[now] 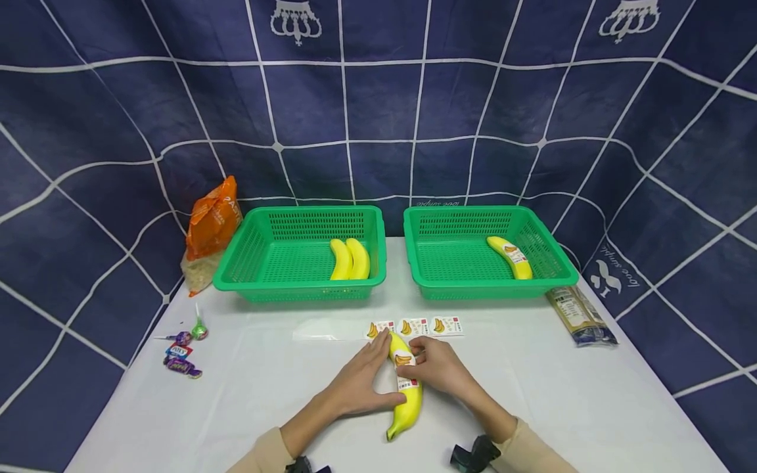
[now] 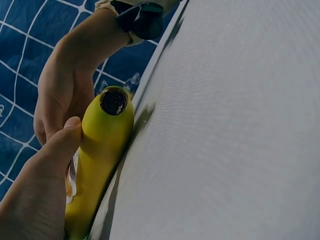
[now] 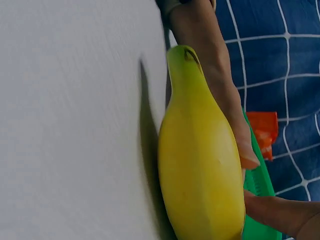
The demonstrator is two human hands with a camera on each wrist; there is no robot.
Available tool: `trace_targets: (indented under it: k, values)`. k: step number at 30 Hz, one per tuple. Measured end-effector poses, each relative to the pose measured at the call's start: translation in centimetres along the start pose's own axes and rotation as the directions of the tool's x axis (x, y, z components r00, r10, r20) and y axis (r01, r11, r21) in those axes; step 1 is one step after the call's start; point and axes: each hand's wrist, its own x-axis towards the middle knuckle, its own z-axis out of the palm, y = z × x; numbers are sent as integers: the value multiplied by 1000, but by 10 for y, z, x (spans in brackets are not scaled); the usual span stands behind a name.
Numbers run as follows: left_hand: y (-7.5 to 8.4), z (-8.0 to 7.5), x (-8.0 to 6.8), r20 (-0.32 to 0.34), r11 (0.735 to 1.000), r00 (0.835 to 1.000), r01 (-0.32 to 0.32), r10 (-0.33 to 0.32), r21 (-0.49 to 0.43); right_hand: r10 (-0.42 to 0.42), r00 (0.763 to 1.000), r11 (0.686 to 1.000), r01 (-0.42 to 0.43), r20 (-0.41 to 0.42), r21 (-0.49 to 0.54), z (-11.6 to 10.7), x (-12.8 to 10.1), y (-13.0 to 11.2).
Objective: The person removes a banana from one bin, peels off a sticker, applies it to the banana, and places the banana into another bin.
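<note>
On the table in front of me lies a yellow banana (image 1: 407,410) with its greenish stem towards me. A white sticker (image 1: 406,384) with a banana picture runs along its upper side. My left hand (image 1: 363,378) holds the banana from the left, fingers along its far part and thumb on its near part. My right hand (image 1: 440,368), fingers bent, pinches at the sticker from the right, its thumb lying across the middle. The left wrist view shows the banana's dark end (image 2: 114,101) and a pale sticker edge (image 2: 73,175); in the right wrist view the banana (image 3: 200,160) hides the sticker.
Three stickers on a backing strip (image 1: 412,327) lie beyond the banana. The left green basket (image 1: 296,292) contains two bananas (image 1: 350,259), the right one (image 1: 491,290) a stickered banana (image 1: 511,257). Sweets (image 1: 180,355) and an orange bag (image 1: 214,220) are left, a flat packet (image 1: 579,315) right.
</note>
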Motion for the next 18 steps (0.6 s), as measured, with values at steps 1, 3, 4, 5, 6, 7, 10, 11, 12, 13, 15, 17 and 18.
trace_targets:
  k: [1, 3, 4, 5, 6, 7, 10, 11, 12, 13, 15, 17, 18]
  values:
    - [0, 0, 0, 2, 1000, 1000, 0, 0, 5, 0, 1000, 1000, 0, 0, -13, 1, -1, -1]
    - [0, 0, 1, 3, 1000, 1000, 3, -3, 7, 3, 1000, 999, -3, -2, -41, 3, -2, -3]
    - [0, 0, 1, 4, 1000, 1000, 5, -5, 6, 2, 1000, 998, -2, -2, -56, 4, -2, -4]
    - [0, 0, 1, 4, 1000, 1000, 5, -5, 5, -3, 1000, 998, 3, -4, -69, 5, -3, -5]
    - [0, 0, 1, 4, 1000, 1000, 4, -4, 5, -8, 1000, 996, 7, -7, -85, 6, -3, -6]
    - [0, 0, 1, 2, 1000, 1000, 2, -2, 5, -12, 1000, 995, 11, -8, -99, 6, -4, -6]
    - [1, -1, 1, -4, 1000, 1000, -4, 4, 6, -23, 1000, 993, 21, -15, -120, 7, -5, -7]
    - [1, -1, 1, -5, 1000, 1000, -6, 6, 8, -24, 1000, 992, 22, -18, -124, 7, -6, -7]
    - [1, -1, 1, -6, 1000, 1000, -7, 7, 7, -25, 999, 992, 22, -21, -127, 7, -6, -6]
    - [1, -1, 1, -7, 1000, 1000, -6, 6, 7, -27, 999, 991, 24, -23, -130, 7, -6, -6]
    - [1, -1, 0, -5, 1000, 1000, -5, 5, 5, -24, 999, 991, 20, -29, -134, 7, -6, -6]
    - [1, -1, 0, -1, 1000, 1000, -4, 4, 2, -19, 999, 990, 15, -33, -137, 7, -6, -6]
    - [1, -1, 0, 1, 1000, 1000, -3, 3, 1, -17, 999, 990, 12, -35, -139, 8, -6, -5]
